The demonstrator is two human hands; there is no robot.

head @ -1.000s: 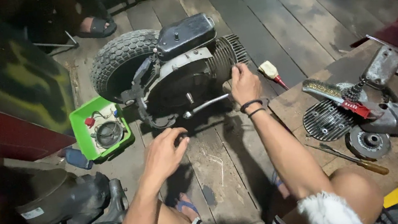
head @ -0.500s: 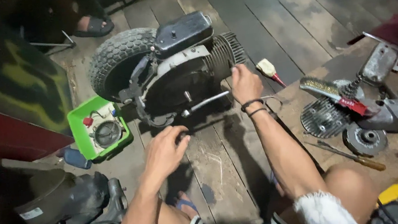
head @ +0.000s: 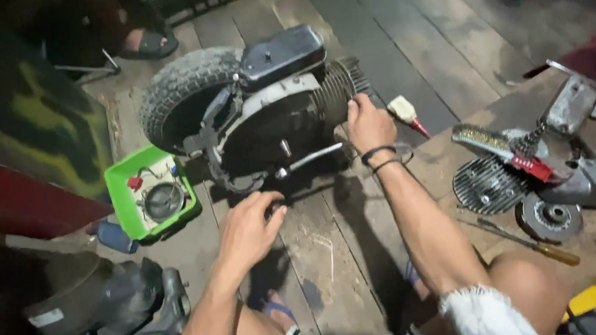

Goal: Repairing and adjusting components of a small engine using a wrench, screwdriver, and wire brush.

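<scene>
Dark, worn floorboards (head: 442,44) run under everything, with a small engine assembly (head: 268,110) lying on its side near the middle of them. The right hand (head: 368,125) is closed around the finned cylinder (head: 341,86) at the engine's right end, fingers curled over the fins, wrist ringed by two dark bands, forearm reaching straight out from a bent knee. The left hand (head: 249,230) hovers low at the engine's near edge, fingers loosely curled and apart, just short of the chrome lever (head: 308,160); whether its fingertips touch anything cannot be told. The engine is greasy grey and black, with a rounded side cover, a black box on top and a knobbly tyre (head: 179,91) at its far left end. Just left sits a green tray (head: 119,189) of small parts. Well to the right lie a finned cylinder head (head: 486,186), a wire brush (head: 488,142) and a screwdriver (head: 530,241).
</scene>
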